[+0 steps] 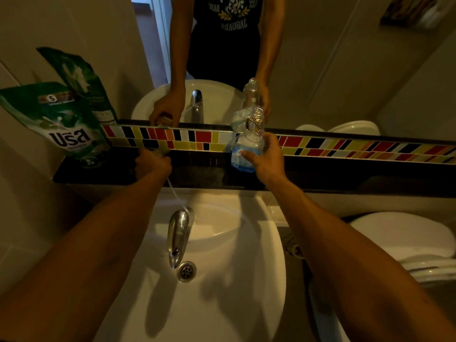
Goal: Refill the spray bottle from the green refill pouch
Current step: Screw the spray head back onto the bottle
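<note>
The clear spray bottle (pixel 249 141) stands upright on the dark ledge (pixel 103 171) with its neck uncapped. My right hand (pixel 267 157) grips its lower body over the blue label. My left hand (pixel 153 164) is closed around the spray head, low over the ledge; its thin dip tube (pixel 176 193) trails down toward the faucet. The green refill pouch (pixel 61 124) leans against the wall at the ledge's left end, cap downward, a short way left of my left hand.
A white sink (pixel 246 280) with a chrome faucet (pixel 178 235) and drain (pixel 186 271) lies below the ledge. A strip of coloured tiles (pixel 345 148) and a mirror (pixel 320 70) rise behind it. A white toilet (pixel 407 243) stands at the right.
</note>
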The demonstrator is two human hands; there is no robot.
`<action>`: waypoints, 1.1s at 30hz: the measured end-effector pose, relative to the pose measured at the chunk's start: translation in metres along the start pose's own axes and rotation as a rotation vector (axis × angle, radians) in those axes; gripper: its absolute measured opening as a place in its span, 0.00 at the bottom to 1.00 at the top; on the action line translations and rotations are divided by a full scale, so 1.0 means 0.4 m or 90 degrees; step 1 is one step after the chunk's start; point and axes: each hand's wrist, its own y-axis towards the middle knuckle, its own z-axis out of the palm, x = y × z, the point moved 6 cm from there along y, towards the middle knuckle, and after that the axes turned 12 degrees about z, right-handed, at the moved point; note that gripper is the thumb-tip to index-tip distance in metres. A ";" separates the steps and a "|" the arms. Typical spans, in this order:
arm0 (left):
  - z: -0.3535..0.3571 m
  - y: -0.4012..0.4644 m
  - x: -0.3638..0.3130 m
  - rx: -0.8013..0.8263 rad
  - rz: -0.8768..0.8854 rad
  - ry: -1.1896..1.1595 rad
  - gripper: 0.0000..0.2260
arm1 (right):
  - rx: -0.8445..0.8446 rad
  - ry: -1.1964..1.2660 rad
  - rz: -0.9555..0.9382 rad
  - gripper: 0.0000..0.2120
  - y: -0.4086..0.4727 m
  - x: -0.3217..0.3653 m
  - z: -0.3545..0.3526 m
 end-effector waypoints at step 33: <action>-0.329 -0.179 -0.654 0.058 0.470 -0.641 0.19 | 0.065 -0.110 0.028 0.29 -0.059 0.004 0.016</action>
